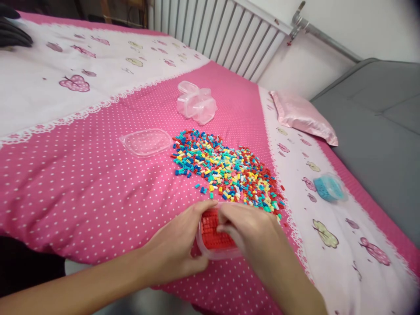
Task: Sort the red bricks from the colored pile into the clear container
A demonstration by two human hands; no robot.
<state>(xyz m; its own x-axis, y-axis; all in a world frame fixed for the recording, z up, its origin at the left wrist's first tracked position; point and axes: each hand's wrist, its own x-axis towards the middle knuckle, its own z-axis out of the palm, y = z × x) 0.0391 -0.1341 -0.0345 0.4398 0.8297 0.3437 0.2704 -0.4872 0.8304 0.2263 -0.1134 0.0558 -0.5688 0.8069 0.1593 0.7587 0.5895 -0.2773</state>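
My left hand (182, 240) grips the left side of a clear plastic container (218, 254) at the near edge of the bed. Small red building bricks (213, 238) lie in tight rows inside it. My right hand (251, 223) reaches over the container's right side, its fingers curled down against the red bricks. Whether a brick is between those fingertips is hidden. Just beyond both hands spreads a large pile of loose building bricks (226, 166) in red, blue, teal, yellow and white.
A clear lid (147, 142) lies left of the pile, and several clear containers (197, 105) are bunched behind it. To the right sits a container of blue bricks (329, 188). A pink pillow (303, 116) rests near the grey headboard (374, 100). Something like a black glove (13, 33) shows far left.
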